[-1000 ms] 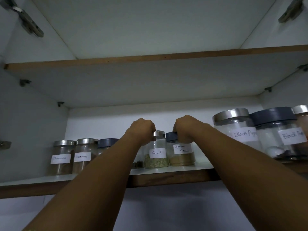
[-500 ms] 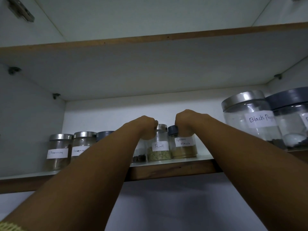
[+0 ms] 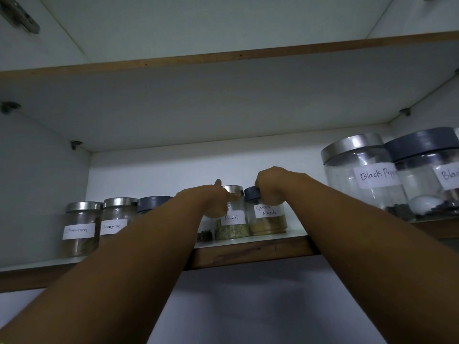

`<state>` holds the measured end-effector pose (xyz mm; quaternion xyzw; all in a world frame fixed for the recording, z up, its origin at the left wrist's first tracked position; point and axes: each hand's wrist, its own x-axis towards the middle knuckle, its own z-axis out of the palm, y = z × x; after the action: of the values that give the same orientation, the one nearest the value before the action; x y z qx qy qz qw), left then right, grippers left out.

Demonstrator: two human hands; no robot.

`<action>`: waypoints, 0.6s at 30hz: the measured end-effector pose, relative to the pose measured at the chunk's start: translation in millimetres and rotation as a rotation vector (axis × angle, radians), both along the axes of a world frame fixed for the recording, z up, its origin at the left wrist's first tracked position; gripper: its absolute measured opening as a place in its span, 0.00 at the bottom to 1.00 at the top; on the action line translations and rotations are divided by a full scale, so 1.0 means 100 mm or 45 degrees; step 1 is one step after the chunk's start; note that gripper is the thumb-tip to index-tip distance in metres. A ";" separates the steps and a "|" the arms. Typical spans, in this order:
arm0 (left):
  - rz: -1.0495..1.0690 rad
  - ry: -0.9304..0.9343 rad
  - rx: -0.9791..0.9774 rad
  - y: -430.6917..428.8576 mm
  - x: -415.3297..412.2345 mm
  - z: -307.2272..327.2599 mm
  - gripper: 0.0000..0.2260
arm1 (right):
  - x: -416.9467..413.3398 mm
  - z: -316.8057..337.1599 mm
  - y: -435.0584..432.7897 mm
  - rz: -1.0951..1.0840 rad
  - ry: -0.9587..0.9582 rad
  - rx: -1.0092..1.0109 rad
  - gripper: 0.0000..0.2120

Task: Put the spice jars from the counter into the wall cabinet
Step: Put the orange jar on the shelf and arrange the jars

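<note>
Lift left hand (image 3: pixel 213 203), slack and merely touching (thumb raised), off Fennel jar (image 3: pixel 232 220) on cabinet shelf (image 3: pixel 248 252). With right hand (image 3: pixel 272 188) curled round lid of Garam Masala jar (image 3: pixel 268 218), just right of Fennel jar, release gently, upright.

Glass Fennel jar (image 3: pixel 232 229), metal lid (image 3: pixel 234 189) (paper label (image 3: pixel 232 217))

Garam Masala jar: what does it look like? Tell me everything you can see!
The small clear glass Garam Masala jar stands upright on the white cabinet shelf, close beside the silver-lidded Fennel jar. It has a dark grey round lid, a white handwritten label and yellow-brown powder in its lower part. The right hand grips its lid from above.
</note>
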<state>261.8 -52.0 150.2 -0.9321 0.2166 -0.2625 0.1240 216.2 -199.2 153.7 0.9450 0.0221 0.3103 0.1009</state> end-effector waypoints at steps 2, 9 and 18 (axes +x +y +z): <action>-0.051 -0.005 -0.045 0.00 0.00 0.00 0.27 | -0.01 -0.05 0.01 0.026 0.005 0.029 0.04; -0.342 -0.129 -0.178 -0.04 -0.24 -0.11 0.28 | -0.19 -0.19 0.10 0.162 -0.146 0.129 0.36; -0.548 -0.178 -0.275 -0.10 -0.90 -0.25 0.19 | -0.80 -0.31 0.14 0.295 -0.326 0.020 0.28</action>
<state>172.2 -62.1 125.1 -0.8518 0.3718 -0.3685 -0.0205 136.5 -185.2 122.6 0.8897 0.1156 0.4377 0.0590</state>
